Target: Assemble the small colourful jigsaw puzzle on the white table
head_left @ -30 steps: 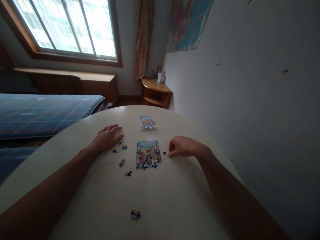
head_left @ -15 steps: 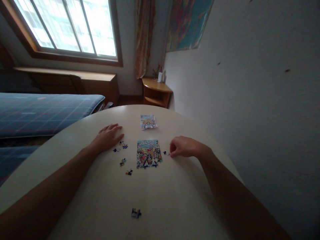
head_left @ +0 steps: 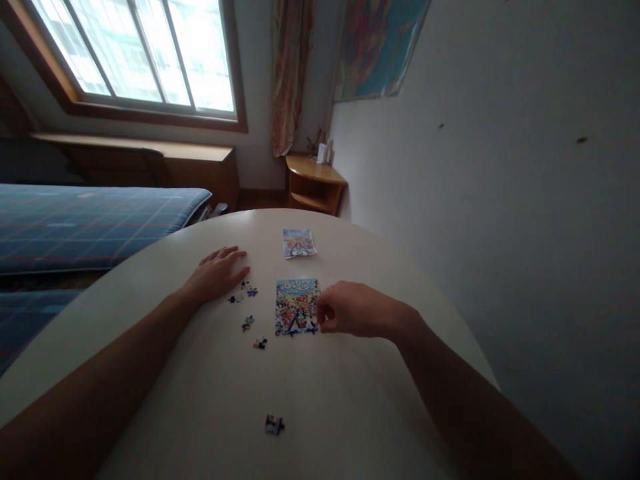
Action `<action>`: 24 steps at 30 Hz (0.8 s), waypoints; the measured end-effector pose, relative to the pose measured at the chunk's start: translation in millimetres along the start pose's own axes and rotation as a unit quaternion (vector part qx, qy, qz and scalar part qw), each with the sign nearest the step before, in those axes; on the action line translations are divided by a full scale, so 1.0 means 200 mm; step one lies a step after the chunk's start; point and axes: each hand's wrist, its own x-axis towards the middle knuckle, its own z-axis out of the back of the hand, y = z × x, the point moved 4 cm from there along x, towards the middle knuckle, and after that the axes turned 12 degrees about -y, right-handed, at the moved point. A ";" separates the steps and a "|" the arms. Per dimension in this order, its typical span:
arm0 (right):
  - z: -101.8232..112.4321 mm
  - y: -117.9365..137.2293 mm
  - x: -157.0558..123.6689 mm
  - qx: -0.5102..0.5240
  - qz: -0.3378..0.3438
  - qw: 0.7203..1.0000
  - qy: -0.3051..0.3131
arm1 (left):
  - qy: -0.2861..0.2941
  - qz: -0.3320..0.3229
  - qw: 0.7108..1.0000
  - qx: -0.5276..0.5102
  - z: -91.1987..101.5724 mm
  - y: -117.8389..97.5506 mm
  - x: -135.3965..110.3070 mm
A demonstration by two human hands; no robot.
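Note:
A partly assembled jigsaw puzzle [head_left: 295, 308] with a colourful cartoon crowd and lettering along its top lies on the white table. My right hand [head_left: 350, 308] is at its lower right edge, thumb and fingers pinched on a puzzle piece that the fingers mostly hide. Left of the puzzle my left hand [head_left: 216, 272] rests flat on the tabletop, fingers spread, holding nothing. Close below its fingertips lie several loose pieces [head_left: 249, 289]. Another piece [head_left: 248, 323] and a further piece [head_left: 260, 343] lie between that hand and the puzzle's lower left corner.
A small printed picture sheet [head_left: 299, 244] lies beyond the puzzle. One more puzzle piece [head_left: 274, 425] is near the front of the round table [head_left: 340, 413]. A bed [head_left: 100, 227] stands at the left, a corner shelf [head_left: 315, 171] behind, and a wall [head_left: 500, 200] at the right.
My right hand has moved left, from beside the puzzle onto its lower right edge. The piece seen at its fingertips is now mostly hidden. My left hand has stayed put.

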 end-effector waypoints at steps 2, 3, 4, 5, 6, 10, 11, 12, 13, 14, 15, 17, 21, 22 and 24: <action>-0.01 0.03 0.00 0.001 0.023 1.000 0.003 | 0.002 0.003 1.000 0.001 0.00 0.00 0.00; -0.01 0.05 0.00 0.001 0.034 0.999 0.001 | 0.003 0.005 1.000 0.002 0.00 0.00 0.00; -0.02 0.06 0.01 0.000 0.043 0.999 -0.006 | 0.004 0.006 1.000 0.003 0.00 0.00 0.00; -0.03 0.07 0.01 -0.001 0.049 0.999 -0.017 | 0.005 0.006 1.000 0.005 0.00 0.00 0.00; -0.04 0.09 0.02 0.000 0.056 0.998 -0.036 | 0.006 0.006 1.000 0.006 0.00 0.00 0.00; -0.09 0.17 0.08 0.005 0.103 0.985 -0.136 | 0.006 0.009 1.000 0.007 0.00 0.00 0.00; -0.11 0.19 0.10 0.006 0.117 0.980 -0.158 | 0.004 0.010 1.000 0.007 0.00 0.00 0.00; -0.14 0.21 0.11 0.008 0.126 0.976 -0.178 | 0.001 0.010 1.000 0.007 0.00 0.00 0.00; -0.17 0.23 0.12 0.011 0.135 0.971 -0.197 | -0.002 0.009 1.000 0.006 0.00 0.00 0.00; -0.19 0.25 0.12 0.015 0.142 0.966 -0.217 | -0.003 0.007 1.000 0.006 -0.01 0.00 0.00; -0.23 0.27 0.13 0.018 0.153 0.961 -0.232 | -0.005 0.005 1.000 0.005 -0.01 0.00 0.00; -0.29 0.31 0.13 0.017 0.187 0.951 -0.244 | -0.007 0.002 1.000 0.005 -0.01 0.00 0.00; -0.36 0.36 0.12 -0.011 0.240 0.942 -0.235 | -0.008 0.004 1.000 0.008 0.00 -0.01 0.00; -0.36 0.36 0.12 -0.018 0.248 0.939 -0.236 | -0.007 0.004 1.000 0.009 0.00 -0.01 0.00; -0.35 0.36 0.12 -0.037 0.264 0.936 -0.231 | -0.007 0.004 1.000 0.009 0.00 -0.01 0.00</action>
